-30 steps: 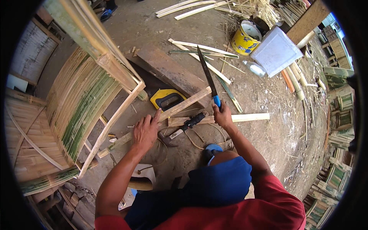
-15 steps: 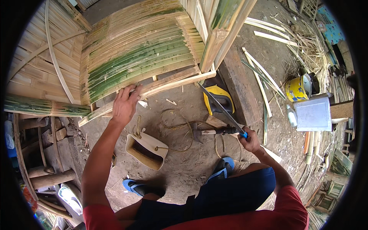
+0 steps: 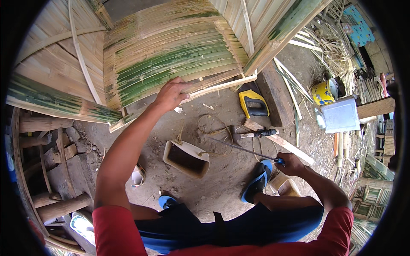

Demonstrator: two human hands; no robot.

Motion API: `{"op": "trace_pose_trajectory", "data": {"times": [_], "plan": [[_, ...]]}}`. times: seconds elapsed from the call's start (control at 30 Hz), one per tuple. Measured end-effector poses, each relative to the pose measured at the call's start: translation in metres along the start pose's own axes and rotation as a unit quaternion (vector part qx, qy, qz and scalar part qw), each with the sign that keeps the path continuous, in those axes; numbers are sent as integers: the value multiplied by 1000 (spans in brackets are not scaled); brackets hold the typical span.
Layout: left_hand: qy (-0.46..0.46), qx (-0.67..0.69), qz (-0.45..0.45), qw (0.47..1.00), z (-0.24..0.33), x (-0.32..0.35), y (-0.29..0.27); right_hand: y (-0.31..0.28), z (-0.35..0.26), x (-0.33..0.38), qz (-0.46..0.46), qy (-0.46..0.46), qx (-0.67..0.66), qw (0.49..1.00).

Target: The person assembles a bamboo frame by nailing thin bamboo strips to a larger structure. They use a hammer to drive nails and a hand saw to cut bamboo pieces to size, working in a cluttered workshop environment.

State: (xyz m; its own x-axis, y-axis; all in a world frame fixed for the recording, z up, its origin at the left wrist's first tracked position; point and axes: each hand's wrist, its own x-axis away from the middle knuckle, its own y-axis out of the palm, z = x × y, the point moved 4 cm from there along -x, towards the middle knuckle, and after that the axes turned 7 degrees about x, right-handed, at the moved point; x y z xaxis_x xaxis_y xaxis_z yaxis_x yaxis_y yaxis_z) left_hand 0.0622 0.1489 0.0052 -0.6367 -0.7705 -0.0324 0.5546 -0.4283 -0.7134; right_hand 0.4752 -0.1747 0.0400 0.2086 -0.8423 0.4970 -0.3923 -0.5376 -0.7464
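My left hand [image 3: 171, 94] is on the pale bamboo strip [image 3: 220, 86] along the front edge of the bamboo structure, with its fingers bent over it. Behind that strip lies a panel of green and tan bamboo slats [image 3: 175, 64]. Low on the right, my right hand [image 3: 293, 164] is closed around the blue handle of a long, thin metal tool [image 3: 243, 149]. The tool's shaft points left over the ground, apart from the strip; its exact kind is unclear. Beneath it lie a hammer [image 3: 252, 134] and a loop of rope [image 3: 213, 128].
A yellow-and-black-handled saw [image 3: 254, 104] rests beside a thick wooden beam [image 3: 275, 98]. A cut-open white container [image 3: 186, 158] with rope stands between my feet. Farther right are a yellow bucket [image 3: 324, 91], a clear bottle [image 3: 319, 118] and split bamboo strips [image 3: 290, 83].
My right hand has drawn the tool back from the strip's right end, down toward me. My left hand stays on the strip. The view has shifted and my legs are wider apart.
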Motion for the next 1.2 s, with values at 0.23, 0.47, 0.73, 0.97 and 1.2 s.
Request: {"op": "trace_pose_trajectory", "data": {"times": [0.23,0.47,0.73,0.97,1.2], "plan": [[-3,-145,79,986,35,18,-17,97,-172,-33,-10,-22,-130,991],[-149,-179,74,970,24,65,-5,185,-340,-115,138,-111,-227,958],[1,-57,128,990,-24,79,5,197,-420,-172,131,-84,-258,954],[35,-86,107,990,-21,78,-2,210,-444,-201,114,-109,-265,951],[33,-88,109,990,-24,76,1,236,-436,-226,86,-77,-276,954]]}}
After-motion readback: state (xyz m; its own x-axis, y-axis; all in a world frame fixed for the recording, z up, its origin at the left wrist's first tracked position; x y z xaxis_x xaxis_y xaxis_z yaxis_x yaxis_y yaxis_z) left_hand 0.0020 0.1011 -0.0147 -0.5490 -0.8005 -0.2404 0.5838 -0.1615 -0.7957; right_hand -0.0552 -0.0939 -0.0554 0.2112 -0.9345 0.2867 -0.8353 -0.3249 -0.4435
